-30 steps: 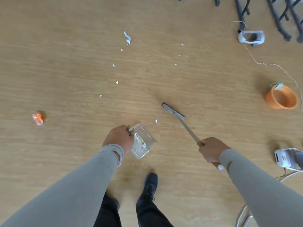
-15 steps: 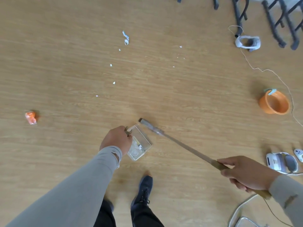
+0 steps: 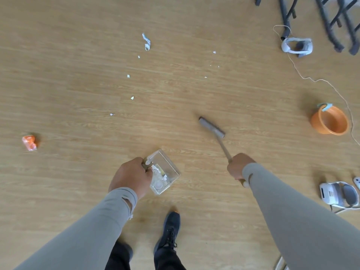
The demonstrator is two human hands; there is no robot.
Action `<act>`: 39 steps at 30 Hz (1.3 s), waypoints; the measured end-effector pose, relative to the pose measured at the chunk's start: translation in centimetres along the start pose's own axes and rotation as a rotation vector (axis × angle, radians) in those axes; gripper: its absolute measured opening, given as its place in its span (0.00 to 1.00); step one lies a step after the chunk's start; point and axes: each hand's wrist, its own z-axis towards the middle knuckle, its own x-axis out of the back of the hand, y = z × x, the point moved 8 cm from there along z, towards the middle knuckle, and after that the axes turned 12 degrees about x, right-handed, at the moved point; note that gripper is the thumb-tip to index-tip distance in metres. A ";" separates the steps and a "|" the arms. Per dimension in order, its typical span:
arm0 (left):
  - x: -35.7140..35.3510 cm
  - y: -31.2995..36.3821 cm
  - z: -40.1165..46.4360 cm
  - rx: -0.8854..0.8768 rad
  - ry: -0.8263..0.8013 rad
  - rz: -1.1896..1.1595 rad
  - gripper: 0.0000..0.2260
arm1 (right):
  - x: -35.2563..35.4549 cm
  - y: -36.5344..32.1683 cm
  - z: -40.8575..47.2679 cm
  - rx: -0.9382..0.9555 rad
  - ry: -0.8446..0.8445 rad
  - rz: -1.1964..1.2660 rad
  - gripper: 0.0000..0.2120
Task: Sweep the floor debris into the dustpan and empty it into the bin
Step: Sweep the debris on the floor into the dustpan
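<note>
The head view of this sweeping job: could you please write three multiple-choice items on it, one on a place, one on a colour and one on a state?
1. Where does the broom head lie relative to the dustpan?
A. inside it
B. apart from it, up and to the right in the picture
C. underneath it

2. What colour is the bin?
A. orange
B. blue
C. black

3. What is the left hand doing?
A. hanging idle
B. pressing flat on the floor
C. gripping the dustpan's handle

Answers: 1 B, bare floor separates the two; 2 A, its wall and rim are orange; 3 C, its fingers curl round the handle at the clear pan's edge.
</note>
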 end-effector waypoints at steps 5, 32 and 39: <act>0.0 0.1 -0.1 0.000 0.002 0.006 0.10 | -6.2 1.4 -6.2 0.065 -0.257 -0.018 0.15; 16.8 -27.8 -10.0 0.248 0.081 -0.396 0.05 | -3.9 -16.2 -25.5 0.428 -0.241 0.121 0.18; 22.9 -40.9 -11.3 0.366 0.167 -0.516 0.05 | -11.6 -30.9 -27.6 0.543 -0.245 0.009 0.27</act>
